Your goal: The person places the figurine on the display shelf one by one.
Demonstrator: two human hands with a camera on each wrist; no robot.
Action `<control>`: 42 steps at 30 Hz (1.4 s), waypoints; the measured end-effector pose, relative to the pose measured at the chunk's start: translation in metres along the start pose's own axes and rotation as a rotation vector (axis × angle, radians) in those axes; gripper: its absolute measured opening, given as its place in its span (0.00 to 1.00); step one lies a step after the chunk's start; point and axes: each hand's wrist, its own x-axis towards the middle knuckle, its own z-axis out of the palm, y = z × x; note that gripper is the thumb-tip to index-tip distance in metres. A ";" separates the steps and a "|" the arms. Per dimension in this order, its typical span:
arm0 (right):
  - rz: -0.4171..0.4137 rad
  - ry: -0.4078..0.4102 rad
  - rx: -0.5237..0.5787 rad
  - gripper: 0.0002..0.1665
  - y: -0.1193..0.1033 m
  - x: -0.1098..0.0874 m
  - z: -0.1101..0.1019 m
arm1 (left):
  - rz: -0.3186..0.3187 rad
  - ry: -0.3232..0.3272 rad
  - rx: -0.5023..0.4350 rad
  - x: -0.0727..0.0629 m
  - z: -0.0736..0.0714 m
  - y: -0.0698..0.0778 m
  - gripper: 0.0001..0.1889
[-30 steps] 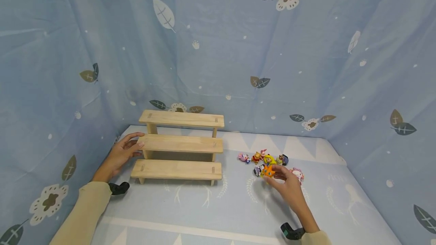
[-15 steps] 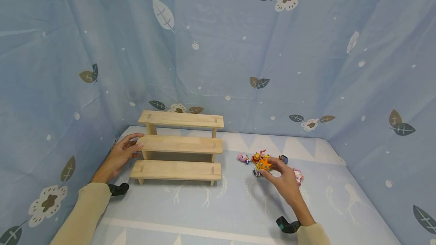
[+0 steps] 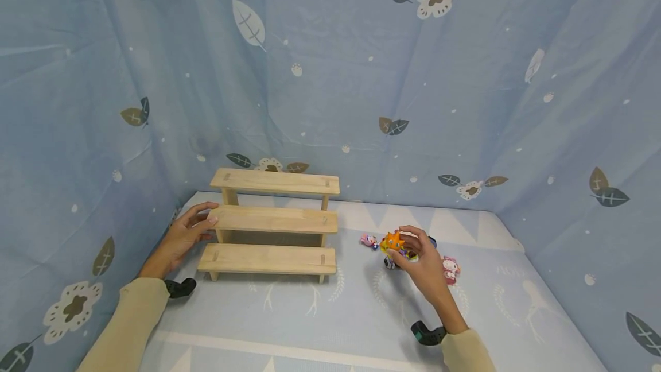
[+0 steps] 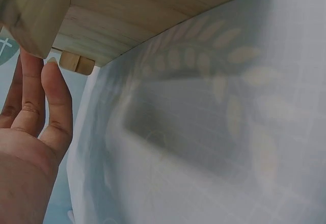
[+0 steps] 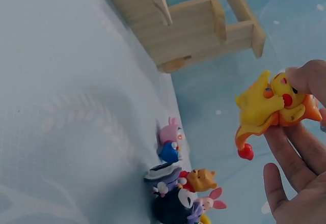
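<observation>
A three-tier wooden display stand [image 3: 273,220] rises at the left of the head view. My left hand [image 3: 185,239] holds the left end of its middle step, fingertips at the board's edge; in the left wrist view these fingers [image 4: 58,102] reach up to the wood. My right hand [image 3: 420,260] pinches a yellow-and-orange toy figurine [image 3: 393,241], raised above the cloth. The right wrist view shows this figurine [image 5: 270,102] tilted between thumb and fingers, with a red cheek and a red ball-like tip. Below it lies a cluster of small figurines, partly hidden by the hand.
A pink-and-white figurine [image 3: 450,270] lies right of my right hand, and a pink-and-blue one [image 3: 369,240] at the cluster's left. The right wrist view also shows a bear figurine [image 5: 201,179] and a black one [image 5: 173,207]. Patterned blue curtains [image 3: 330,73] enclose the surface.
My right hand has lifted the yellow-and-orange figurine off the cluster and carried it up and slightly left. The left hand and the wooden stand have stayed put.
</observation>
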 end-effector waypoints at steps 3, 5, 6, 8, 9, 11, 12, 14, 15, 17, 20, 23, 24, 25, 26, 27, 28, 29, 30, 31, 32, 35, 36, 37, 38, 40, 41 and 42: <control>-0.014 -0.008 0.037 0.32 -0.002 0.002 0.002 | -0.005 0.005 0.007 0.000 0.000 0.000 0.30; -0.036 -0.005 0.038 0.30 -0.003 0.004 0.003 | 0.000 -0.001 0.015 0.000 0.000 -0.001 0.31; -0.048 -0.004 0.038 0.29 -0.004 0.005 0.003 | -0.001 0.001 0.017 0.000 0.000 -0.001 0.30; -0.070 -0.005 0.038 0.28 -0.005 0.008 0.005 | 0.000 0.004 0.020 0.000 0.000 -0.001 0.30; -0.078 -0.006 0.042 0.27 -0.006 0.010 0.006 | -0.001 0.003 0.022 0.000 0.000 -0.001 0.31; -0.095 -0.017 0.063 0.27 -0.007 0.014 0.008 | -0.003 0.006 0.022 0.001 0.001 -0.001 0.31; -0.102 -0.023 0.076 0.26 -0.007 0.016 0.009 | -0.006 0.009 0.021 0.001 0.001 0.000 0.31; -0.118 -0.042 0.100 0.26 -0.009 0.019 0.011 | -0.006 0.007 0.025 0.000 0.001 0.000 0.32; -0.127 -0.051 0.106 0.26 -0.009 0.021 0.013 | -0.007 0.006 0.028 0.000 0.001 0.000 0.32; -0.138 -0.067 0.106 0.27 -0.012 0.024 0.016 | -0.010 0.006 0.033 0.000 0.001 0.001 0.32; -0.140 -0.072 0.093 0.27 -0.018 0.030 0.021 | -0.010 0.001 0.029 0.000 0.001 0.000 0.32; -0.160 -0.066 0.083 0.27 -0.029 0.036 0.027 | 0.005 -0.002 0.015 0.001 0.000 0.000 0.32; -0.164 -0.065 0.081 0.26 -0.035 0.038 0.028 | 0.012 -0.002 0.008 0.002 0.000 -0.001 0.32; -0.174 -0.066 0.080 0.26 -0.040 0.039 0.029 | 0.019 -0.001 0.003 0.002 0.001 -0.001 0.31; -0.188 -0.070 0.082 0.26 -0.047 0.040 0.030 | 0.025 0.000 -0.001 0.002 0.001 -0.001 0.31; -0.197 -0.076 0.086 0.26 -0.054 0.040 0.031 | 0.030 0.000 -0.005 0.002 0.001 -0.001 0.31; -0.207 -0.084 0.092 0.26 -0.060 0.040 0.032 | 0.033 -0.001 -0.012 0.002 0.001 -0.002 0.31; -0.218 -0.090 0.088 0.26 -0.067 0.040 0.033 | 0.036 -0.003 -0.019 0.002 0.001 -0.002 0.31; -0.224 -0.095 0.091 0.25 -0.072 0.041 0.034 | 0.038 -0.005 -0.025 0.002 0.001 -0.003 0.31; -0.234 -0.099 0.093 0.25 -0.077 0.041 0.035 | 0.039 -0.008 -0.028 0.002 0.001 -0.003 0.32; -0.244 -0.101 0.091 0.25 -0.080 0.042 0.036 | 0.042 -0.012 -0.030 0.002 0.001 -0.004 0.32; -0.259 -0.109 0.097 0.25 -0.087 0.045 0.043 | 0.048 -0.017 -0.034 0.001 0.000 -0.004 0.32; -0.260 -0.113 0.102 0.25 -0.088 0.047 0.045 | 0.052 -0.019 -0.034 0.000 0.000 -0.004 0.32; -0.263 -0.119 0.109 0.25 -0.089 0.048 0.047 | 0.055 -0.025 -0.041 0.000 0.000 -0.004 0.32; -0.266 -0.126 0.118 0.25 -0.090 0.050 0.049 | 0.059 -0.030 -0.050 0.000 -0.001 -0.004 0.31; -0.273 -0.141 0.139 0.25 -0.093 0.052 0.053 | 0.064 -0.041 -0.075 -0.001 -0.001 -0.004 0.30; -0.277 -0.149 0.149 0.25 -0.094 0.054 0.055 | 0.068 -0.049 -0.083 -0.001 -0.002 -0.004 0.30; -0.284 -0.158 0.162 0.26 -0.095 0.055 0.057 | 0.069 -0.054 -0.091 -0.001 -0.002 -0.004 0.29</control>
